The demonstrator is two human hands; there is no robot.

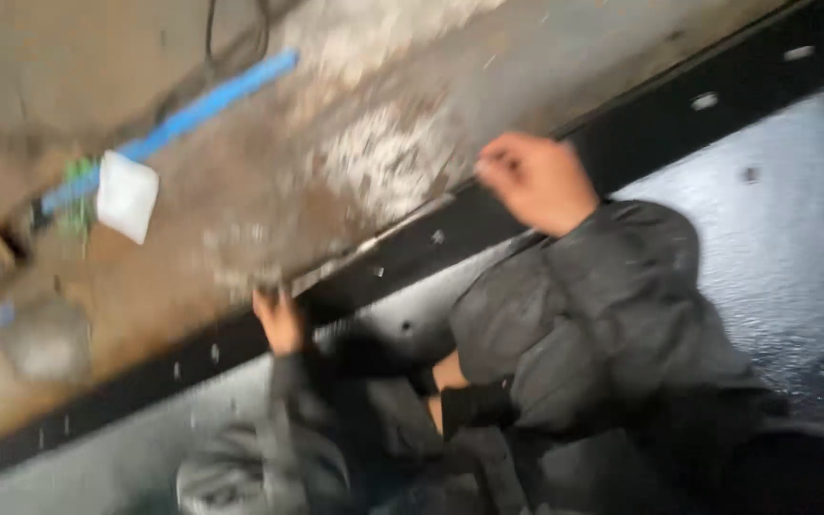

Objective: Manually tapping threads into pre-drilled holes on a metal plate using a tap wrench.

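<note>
Resting on the black metal strip that runs along the edge of the rusty brown surface, the left hand touches it with its fingers, but the blur hides whether they grip it. The right hand is loosely clenched above the same strip, in a dark sleeve, holding nothing that I can see. Well apart on the rusty surface lie a blue rod and a white square piece; no container shows clearly.

Two bare hands: left hand at about 7 o'clock from centre, right hand at about 1 o'clock, both on one black metal strip running from 8 o'clock to 2 o'clock. One dark grey sleeve at 4 o'clock. One blue rod at 10 o'clock, one white square tag on it. One grey lump at 9 o'clock. Holes in strip: too blurred to count.
</note>
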